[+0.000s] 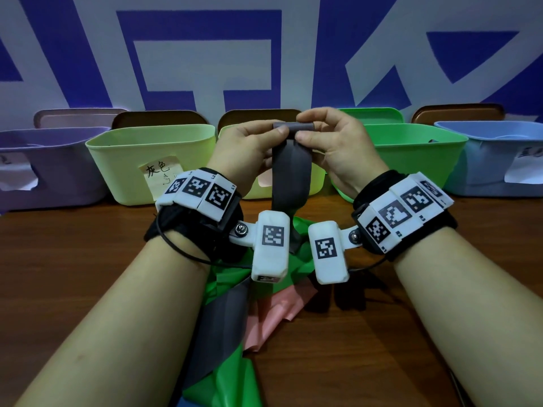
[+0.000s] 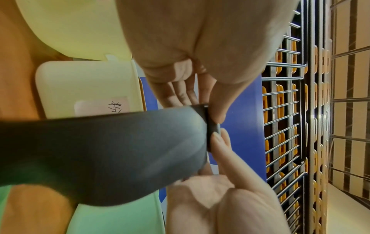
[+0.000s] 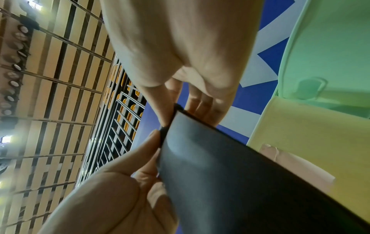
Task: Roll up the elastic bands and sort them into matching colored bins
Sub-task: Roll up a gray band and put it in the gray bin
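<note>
Two forearms frame the shot as the left hand [image 1: 246, 142] and right hand [image 1: 329, 136] pinch a small roll at the top of a grey band [image 1: 289, 174] — its loose length hangs straight down to the table [image 1: 382, 333]. The grey-labelled bin [image 1: 152, 160] sits nearer the left hand; green [image 1: 232, 380] and pink [image 1: 273, 315] bands lie tangled below.

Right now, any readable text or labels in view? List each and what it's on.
"灰色": handwritten note on the yellow-green bin.
Note on the purple bin: cut off, unreadable.
Note on the blue bin: cut off, unreadable.
Square coded markers on the wrist bands: patterns, no words.
</note>
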The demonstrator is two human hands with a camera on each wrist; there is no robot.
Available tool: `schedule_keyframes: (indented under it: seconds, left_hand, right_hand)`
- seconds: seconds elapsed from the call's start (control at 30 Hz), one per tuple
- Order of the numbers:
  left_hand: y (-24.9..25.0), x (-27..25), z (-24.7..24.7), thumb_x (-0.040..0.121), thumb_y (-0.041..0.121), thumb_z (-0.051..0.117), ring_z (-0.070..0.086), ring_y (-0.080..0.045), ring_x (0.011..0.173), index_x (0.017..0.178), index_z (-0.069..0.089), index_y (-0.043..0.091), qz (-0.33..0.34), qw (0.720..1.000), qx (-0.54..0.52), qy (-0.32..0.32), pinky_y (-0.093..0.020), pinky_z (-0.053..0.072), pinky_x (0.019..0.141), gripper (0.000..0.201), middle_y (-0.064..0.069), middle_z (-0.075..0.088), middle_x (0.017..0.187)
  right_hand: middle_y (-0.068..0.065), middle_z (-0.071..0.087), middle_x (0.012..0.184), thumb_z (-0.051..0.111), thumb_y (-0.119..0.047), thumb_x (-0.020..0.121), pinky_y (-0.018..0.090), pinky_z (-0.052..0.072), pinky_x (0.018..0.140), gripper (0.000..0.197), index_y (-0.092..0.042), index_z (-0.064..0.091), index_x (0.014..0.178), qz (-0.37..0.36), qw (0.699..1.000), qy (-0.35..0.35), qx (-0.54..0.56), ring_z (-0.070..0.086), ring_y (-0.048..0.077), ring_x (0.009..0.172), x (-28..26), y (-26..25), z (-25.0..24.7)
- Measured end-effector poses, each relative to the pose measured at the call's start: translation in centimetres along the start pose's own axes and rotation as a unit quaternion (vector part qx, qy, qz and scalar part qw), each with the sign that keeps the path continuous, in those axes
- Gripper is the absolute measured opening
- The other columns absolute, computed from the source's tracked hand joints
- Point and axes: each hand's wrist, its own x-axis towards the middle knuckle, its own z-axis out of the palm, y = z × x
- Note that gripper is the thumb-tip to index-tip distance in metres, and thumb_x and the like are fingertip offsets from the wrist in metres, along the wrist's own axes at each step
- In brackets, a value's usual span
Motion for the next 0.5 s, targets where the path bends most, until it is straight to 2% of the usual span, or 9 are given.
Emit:
schedule_keyframes:
  seconds: [0.07, 0.13, 0.2, 0.27, 0.33, 0.4, 0.47, 0.5]
  left_hand:
    - [-0.04, 0.06, -0.13, 0.094, 0.005, 0.055, 0.069, -0.016, 0.088, 0.12, 0.062, 0.002, 0.005, 1.0, -0.009, -0.007, -0.019, 0.053, 0.068, 0.027, -0.012, 0.069, 0.105]
    - [-0.02, 0.0, -0.09, 0.093, 0.002, 0.055, 0.068, -0.018, 0.096, 0.121, 0.062, 0.003, 0.01, 1.0, -0.01, -0.011, -0.022, 0.054, 0.072, 0.028, -0.013, 0.068, 0.111]
    - [-0.06, 0.04, -0.05, 0.092, -0.001, 0.055, 0.067, -0.02, 0.102, 0.119, 0.062, 0.004, 0.012, 1.0, -0.013, -0.011, -0.023, 0.054, 0.075, 0.028, -0.013, 0.067, 0.112]
    - [-0.03, 0.03, 0.06, 0.091, -0.003, 0.056, 0.067, -0.021, 0.1, 0.116, 0.062, 0.007, 0.008, 1.0, -0.016, -0.006, -0.022, 0.055, 0.072, 0.028, -0.012, 0.067, 0.111]
    - [0.0, 0.03, 0.18, 0.092, 0.005, 0.058, 0.069, -0.019, 0.088, 0.116, 0.063, 0.005, -0.002, 1.0, -0.018, -0.005, -0.02, 0.053, 0.062, 0.025, -0.011, 0.069, 0.104]
    - [0.17, -0.18, 0.42, 0.095, 0.019, 0.058, 0.066, -0.011, 0.067, 0.107, 0.066, 0.006, -0.014, 1.0, -0.009, -0.009, -0.018, 0.048, 0.052, 0.02, -0.003, 0.069, 0.082]
    - [0.12, -0.23, 0.52, 0.096, 0.023, 0.057, 0.059, -0.005, 0.052, 0.1, 0.066, 0.007, 0.0, 1.0, 0.006, 0.004, -0.016, 0.045, 0.047, 0.02, 0.002, 0.064, 0.067]
    - [0.04, -0.19, 0.51, 0.095, 0.02, 0.057, 0.059, -0.004, 0.052, 0.101, 0.066, 0.006, 0.013, 1.0, 0.009, 0.014, -0.015, 0.045, 0.048, 0.018, 0.001, 0.064, 0.068]
  right_hand:
    - [0.004, 0.065, 0.098, 0.06, -0.013, 0.092, 0.025, 0.053, 0.068, 0.014, -0.02, 0.061, 0.104, 0.018, 1.0, 0.003, 0.006, 0.065, 0.013, 0.083, -0.1, -0.03, 0.16]
    - [0.003, 0.068, 0.095, 0.058, -0.025, 0.094, 0.025, 0.052, 0.065, 0.011, -0.02, 0.066, 0.101, 0.027, 0.999, 0.005, -0.023, 0.065, 0.013, 0.081, -0.16, -0.05, 0.3]
    - [0.004, 0.067, 0.088, 0.057, -0.023, 0.095, 0.028, 0.053, 0.067, 0.013, -0.017, 0.067, 0.094, 0.019, 0.998, 0.011, -0.053, 0.064, 0.015, 0.08, -0.15, -0.02, 0.36]
    - [0.005, 0.065, 0.088, 0.058, -0.015, 0.094, 0.03, 0.054, 0.073, 0.01, -0.015, 0.066, 0.09, 0.008, 0.998, 0.019, -0.056, 0.063, 0.016, 0.082, -0.07, -0.05, 0.26]
    - [0.008, 0.065, 0.093, 0.059, -0.009, 0.092, 0.034, 0.054, 0.082, 0.01, -0.016, 0.065, 0.089, -0.001, 0.998, 0.022, -0.053, 0.063, 0.021, 0.089, 0.05, -0.11, 0.16]
    - [0.015, 0.065, 0.102, 0.059, -0.005, 0.091, 0.038, 0.054, 0.089, 0.014, -0.017, 0.065, 0.092, -0.007, 0.998, 0.016, -0.056, 0.064, 0.028, 0.1, 0.08, -0.1, 0.12]
    - [0.014, 0.065, 0.101, 0.059, -0.001, 0.09, 0.034, 0.055, 0.087, 0.017, -0.016, 0.065, 0.093, -0.009, 0.999, 0.004, -0.046, 0.065, 0.026, 0.099, -0.08, -0.15, 0.14]
    - [0.012, 0.065, 0.098, 0.058, 0.001, 0.09, 0.03, 0.056, 0.083, 0.018, -0.015, 0.064, 0.094, -0.007, 0.999, -0.001, -0.032, 0.065, 0.022, 0.094, -0.16, -0.18, 0.17]
